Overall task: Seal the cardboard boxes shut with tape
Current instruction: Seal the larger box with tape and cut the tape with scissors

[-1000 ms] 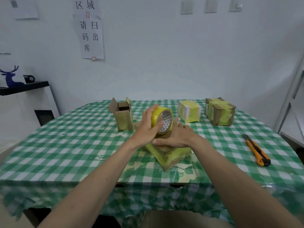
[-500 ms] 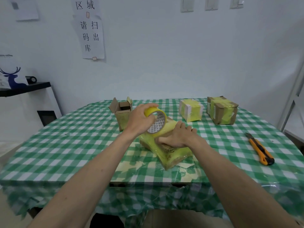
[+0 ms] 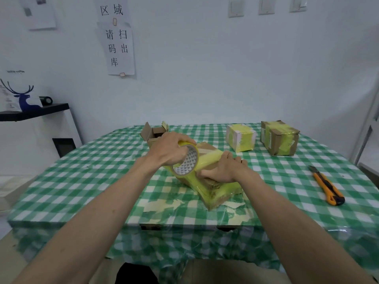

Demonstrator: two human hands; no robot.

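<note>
Left hand: the left hand [image 3: 169, 149] grips the yellow tape roll [image 3: 185, 160] from above, fingers [image 3: 184, 140] curled over its rim, the roll's open core facing the camera.
Tape roll: held in the air against the near-left side of the box being taped, a yellow band of tape running from it down along that box's near edge.
Right hand: the right hand [image 3: 222, 170] presses on top of the box being taped [image 3: 213, 179], fingers bent over its far edge and thumb pointing toward 9 o'clock, clasping the box.
Box being taped: near the middle of the tabletop [image 3: 102, 181], tilted with one corner pointing toward the camera, already wrapped in several yellow bands.
Open box: a small cardboard box [image 3: 153, 134] with its flaps up stands at 11 o'clock from the taped box, just behind the left hand.
Pale box: a small box covered in yellow tape [image 3: 241, 137] sits at 1 o'clock from the box being taped.
Brown box: a larger box with yellow strips [image 3: 280, 140] sits beside the pale one, farther toward 2 o'clock.
Knife: an orange utility knife [image 3: 327, 185] lies at 3 o'clock, well apart from the hands.
Tabletop: covered in a green and white checked cloth, with pale tape scraps stuck near the front edge.
Wall: paper sheets with printed characters [image 3: 119, 48] hang at 11 o'clock.
</note>
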